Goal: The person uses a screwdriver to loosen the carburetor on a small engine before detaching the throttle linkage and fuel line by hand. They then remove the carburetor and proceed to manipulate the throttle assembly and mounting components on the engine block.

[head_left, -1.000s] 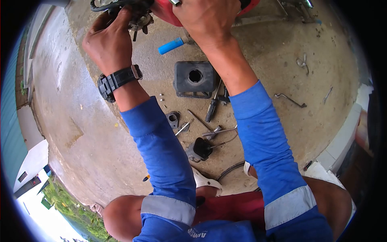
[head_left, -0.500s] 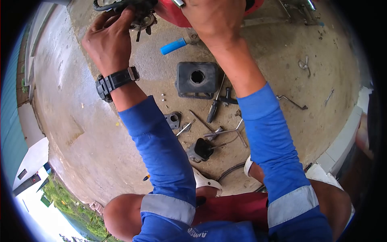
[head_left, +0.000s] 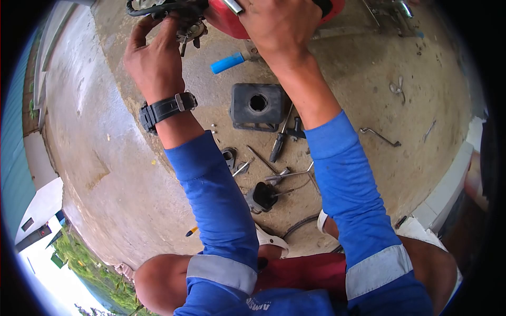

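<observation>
My left hand (head_left: 155, 63), with a black watch (head_left: 167, 109) on the wrist, is at the upper left with its fingers bent against a dark metal engine part (head_left: 191, 30) that has a black hose (head_left: 150, 9). My right hand (head_left: 282, 29) lies over a red machine body (head_left: 224, 18) at the top edge. Its fingertips are cut off by the frame, so its grip is hidden. Between my wrists a blue-handled lever (head_left: 227, 62) sticks out from beneath the machine.
A black square housing (head_left: 258, 102) with a round hole lies on the concrete floor. Nearer my feet are a screwdriver (head_left: 276, 147), a T-handle wrench (head_left: 290, 175), a black cup-shaped part (head_left: 262, 197) and a grey part (head_left: 229, 155). More wrenches (head_left: 380, 137) lie to the right.
My left hand has moved a little right and down along the engine part. My right forearm has shifted slightly left, and its hand remains on the red machine.
</observation>
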Tool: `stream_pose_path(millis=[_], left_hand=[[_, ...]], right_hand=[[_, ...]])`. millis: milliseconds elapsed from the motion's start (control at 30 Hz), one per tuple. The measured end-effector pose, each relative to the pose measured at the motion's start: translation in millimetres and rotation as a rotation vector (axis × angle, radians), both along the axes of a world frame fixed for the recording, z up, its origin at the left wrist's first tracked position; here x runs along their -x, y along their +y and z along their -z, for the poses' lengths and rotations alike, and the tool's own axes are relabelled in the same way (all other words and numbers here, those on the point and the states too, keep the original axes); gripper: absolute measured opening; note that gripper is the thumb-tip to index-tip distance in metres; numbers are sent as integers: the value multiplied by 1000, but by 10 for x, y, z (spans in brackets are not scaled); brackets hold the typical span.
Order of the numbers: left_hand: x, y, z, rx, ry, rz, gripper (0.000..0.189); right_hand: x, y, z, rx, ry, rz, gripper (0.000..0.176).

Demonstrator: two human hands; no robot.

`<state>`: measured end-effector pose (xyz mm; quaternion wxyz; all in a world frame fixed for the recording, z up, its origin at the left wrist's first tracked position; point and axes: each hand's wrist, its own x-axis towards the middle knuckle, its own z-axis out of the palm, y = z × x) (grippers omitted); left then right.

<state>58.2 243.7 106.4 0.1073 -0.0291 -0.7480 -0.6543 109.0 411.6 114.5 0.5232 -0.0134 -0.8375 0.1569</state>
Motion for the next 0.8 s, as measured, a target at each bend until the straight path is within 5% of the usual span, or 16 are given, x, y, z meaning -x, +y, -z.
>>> stream_pose_path(millis=[67,200,300,367,800], left_hand=[[-1,-22,87,-296,-112,130,35],[-47,-20,30,-209,-95,67,32],[-28,-70,-5,-292,-117,114,54],[-74,-44,-73,-221,-159,91,30],[-30,-101,-93,-77,-120,75,29]], right_hand=[[-5,3,2,-7,7,-17,23],[-14,-7,39,21,-3,-19,21],[3,-11,46,61,-68,-8,20],[-8,-6,28,60,-69,-5,20],[-32,-23,-26,127,-96,-56,22]])
